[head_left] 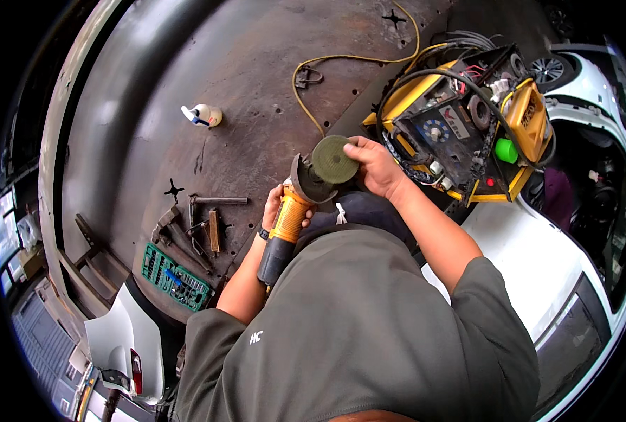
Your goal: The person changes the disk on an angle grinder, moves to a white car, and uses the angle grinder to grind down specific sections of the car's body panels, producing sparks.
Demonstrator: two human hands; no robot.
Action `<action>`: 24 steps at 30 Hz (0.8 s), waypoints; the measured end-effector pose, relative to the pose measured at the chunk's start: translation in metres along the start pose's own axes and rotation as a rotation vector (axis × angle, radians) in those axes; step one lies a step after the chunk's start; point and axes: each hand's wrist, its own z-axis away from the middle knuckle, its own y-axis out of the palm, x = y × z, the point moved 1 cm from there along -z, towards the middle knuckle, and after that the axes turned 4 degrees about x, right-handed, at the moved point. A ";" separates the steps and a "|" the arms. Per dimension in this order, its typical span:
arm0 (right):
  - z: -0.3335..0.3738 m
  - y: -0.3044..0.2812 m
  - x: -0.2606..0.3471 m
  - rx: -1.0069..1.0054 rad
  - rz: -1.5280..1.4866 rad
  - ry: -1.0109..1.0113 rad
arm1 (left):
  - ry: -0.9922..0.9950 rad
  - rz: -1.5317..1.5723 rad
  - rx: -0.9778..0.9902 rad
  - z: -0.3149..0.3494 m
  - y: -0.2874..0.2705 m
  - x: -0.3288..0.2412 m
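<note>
My left hand (273, 207) is wrapped round the yellow and black body of an angle grinder (289, 219), which I hold tilted in front of me. A metal guard (306, 181) curves round the grinder's head. Between the thumb and fingers of my right hand (375, 167) is a round green grinding disc (332, 160). The disc sits just above the guard, overlapping it from this view; I cannot tell whether it touches the spindle. A yellow cord (298, 91) runs across the dark metal surface beyond the grinder.
At the right stands a yellow and black machine (436, 130) with cables, near a white car (495, 232). To the left lie hammers (179, 235), a green socket set (176, 276) and a silver car panel (126, 334). A white bottle (204, 115) stands farther off.
</note>
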 end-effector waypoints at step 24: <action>0.090 -0.178 0.129 -0.804 -0.469 -0.466 | -0.031 -0.045 0.102 0.004 0.040 -0.047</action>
